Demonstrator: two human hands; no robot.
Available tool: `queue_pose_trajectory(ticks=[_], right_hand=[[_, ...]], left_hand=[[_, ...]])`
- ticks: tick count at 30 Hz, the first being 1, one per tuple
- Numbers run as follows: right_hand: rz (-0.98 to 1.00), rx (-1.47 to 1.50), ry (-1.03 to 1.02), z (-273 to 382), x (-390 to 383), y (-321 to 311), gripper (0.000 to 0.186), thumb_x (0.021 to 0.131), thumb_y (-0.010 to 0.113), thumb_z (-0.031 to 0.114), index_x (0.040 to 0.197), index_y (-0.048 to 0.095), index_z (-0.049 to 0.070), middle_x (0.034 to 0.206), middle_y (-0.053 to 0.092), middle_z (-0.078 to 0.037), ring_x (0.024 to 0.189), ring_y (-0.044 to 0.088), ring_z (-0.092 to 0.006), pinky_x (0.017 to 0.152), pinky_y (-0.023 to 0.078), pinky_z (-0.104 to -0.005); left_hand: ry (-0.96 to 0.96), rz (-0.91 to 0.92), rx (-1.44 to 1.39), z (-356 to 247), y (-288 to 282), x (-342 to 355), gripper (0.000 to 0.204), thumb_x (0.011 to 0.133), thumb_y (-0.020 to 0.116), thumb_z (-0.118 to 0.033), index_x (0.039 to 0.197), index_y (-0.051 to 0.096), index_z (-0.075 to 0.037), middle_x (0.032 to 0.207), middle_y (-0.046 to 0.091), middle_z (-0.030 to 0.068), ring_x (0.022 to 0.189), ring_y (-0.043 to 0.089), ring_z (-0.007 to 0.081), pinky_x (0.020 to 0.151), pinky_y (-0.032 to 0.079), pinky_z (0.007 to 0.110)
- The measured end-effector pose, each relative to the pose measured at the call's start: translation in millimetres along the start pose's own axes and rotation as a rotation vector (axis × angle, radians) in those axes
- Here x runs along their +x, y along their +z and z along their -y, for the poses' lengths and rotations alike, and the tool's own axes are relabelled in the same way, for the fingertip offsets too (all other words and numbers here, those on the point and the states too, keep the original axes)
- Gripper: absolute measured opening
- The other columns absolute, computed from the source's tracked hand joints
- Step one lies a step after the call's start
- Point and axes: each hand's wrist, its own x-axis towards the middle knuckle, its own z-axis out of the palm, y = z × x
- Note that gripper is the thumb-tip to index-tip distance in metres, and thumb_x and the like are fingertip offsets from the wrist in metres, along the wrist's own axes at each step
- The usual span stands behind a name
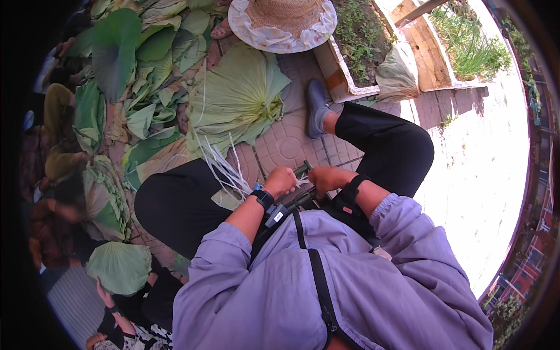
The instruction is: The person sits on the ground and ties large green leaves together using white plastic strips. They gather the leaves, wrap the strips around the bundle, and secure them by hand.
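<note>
My left hand (281,181) is closed on thin white strips (228,175), whose long loose ends fan out to the upper left. Beside it, my right hand (324,181) is closed on a short white length of strip between my hands. A green bar (303,168) shows just behind my fingers, low between my bent knees; whether either hand touches it, I cannot tell. A large pale green lotus leaf (236,93) lies spread on the paving beyond my left knee.
Piled lotus leaves (154,70) cover the upper left paving (291,143). Other people (58,151) crouch along the left, one hand (105,294) at a leaf (119,265). A straw hat (282,20) is ahead; planter boxes (350,81) with greenery stand at the upper right.
</note>
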Motion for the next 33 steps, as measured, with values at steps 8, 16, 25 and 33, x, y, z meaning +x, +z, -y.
queue_pose_trajectory(ticks=[8,16,25,33], right_hand=[[-0.238,-0.118,-0.001,24,-40,0,0.026,0.076,0.061,0.005,0.101,0.069,0.001,0.096,0.069,-0.025,0.095,0.067,-0.0424,0.082,0.053,-0.0502],[-0.175,-0.013,0.091,40,-83,8,0.025,0.085,0.058,0.011,0.107,0.07,0.008,0.104,0.07,-0.018,0.096,0.066,-0.0408,0.081,0.053,-0.0475],[0.062,-0.292,0.097,45,-70,27,0.032,0.094,0.05,0.023,0.116,0.071,0.017,0.122,0.069,-0.013,0.118,0.064,-0.0314,0.107,0.036,-0.057],[0.057,-0.34,0.195,58,-77,8,0.029,0.089,0.057,0.018,0.112,0.073,0.011,0.118,0.069,-0.016,0.114,0.065,-0.0339,0.101,0.045,-0.0519]], left_hand=[[-0.046,0.294,0.103,30,11,27,0.006,0.081,0.063,-0.004,0.085,0.067,-0.003,0.071,0.064,0.0036,0.051,0.052,0.0108,0.043,0.037,0.027],[-0.162,0.342,-0.045,7,12,13,0.012,0.085,0.066,-0.009,0.096,0.067,-0.005,0.07,0.059,-0.0003,0.053,0.048,0.0082,0.044,0.035,0.026],[-0.157,0.374,-0.36,26,22,23,0.015,0.082,0.072,-0.007,0.096,0.066,-0.003,0.083,0.067,0.0048,0.067,0.065,0.0147,0.059,0.052,0.029],[-0.154,0.402,-0.436,35,23,28,0.016,0.083,0.07,-0.004,0.099,0.065,-0.002,0.084,0.068,0.0053,0.07,0.067,0.0141,0.064,0.054,0.028]])
